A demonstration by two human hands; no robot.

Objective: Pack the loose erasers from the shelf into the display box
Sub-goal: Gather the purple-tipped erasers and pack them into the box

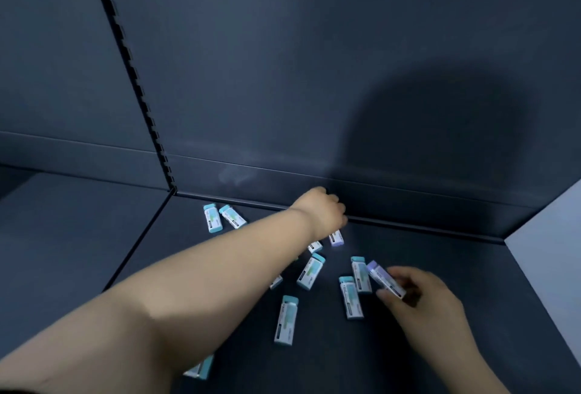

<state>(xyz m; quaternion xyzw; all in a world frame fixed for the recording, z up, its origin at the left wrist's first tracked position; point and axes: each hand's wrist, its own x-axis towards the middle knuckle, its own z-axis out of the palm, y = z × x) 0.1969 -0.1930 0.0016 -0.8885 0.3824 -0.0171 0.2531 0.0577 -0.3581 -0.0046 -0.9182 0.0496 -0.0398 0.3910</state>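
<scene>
Purple eraser [386, 280] in fingertips of right hand [423, 297], teal erasers [350, 297] just beside.

Erasers [309, 271] lie scattered across the middle of the shelf [456, 255], with two side by side in its back left corner. The left hand [323, 208] reaches over them to the back wall [283, 95]. At the front right, the right hand [430, 299] pinches one eraser [385, 279] just right of two lying ones.

Dark shelf [440, 346], matte surface, held loose erasers [286, 319] in white sleeves. A teal-capped pair [213, 217] lay side by side near the back-left corner, and a purple-capped eraser [336, 238] near the rear edge. Four teal-capped erasers [310, 271] lay scattered mid-shelf at differing angles.
</scene>
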